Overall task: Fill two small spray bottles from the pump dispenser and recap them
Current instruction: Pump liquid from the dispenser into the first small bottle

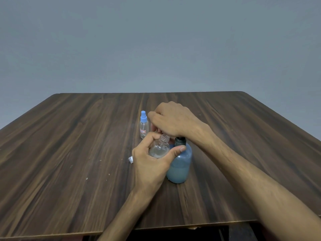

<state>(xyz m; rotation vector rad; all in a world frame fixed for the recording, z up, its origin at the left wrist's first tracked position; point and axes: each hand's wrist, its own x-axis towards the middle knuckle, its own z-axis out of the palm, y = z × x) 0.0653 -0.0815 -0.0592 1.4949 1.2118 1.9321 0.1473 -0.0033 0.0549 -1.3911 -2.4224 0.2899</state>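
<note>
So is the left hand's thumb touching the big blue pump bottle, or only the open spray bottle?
Touching. In the head view the left hand grips the open spray bottle, and its thumb tip lies against the pump bottle.

A plain grey-blue wall (156, 40) fills the upper half of the view, evenly and softly lit, a little darker toward the top corners. Below it stands a table (69, 153) with a dark brown wood-grain top, rounded far corners and a thin pale front edge; a few small pale specks dot its surface left of the middle. Under the front edge, at the bottom right, lies a dark shadowed space where nothing can be made out clearly.
</note>
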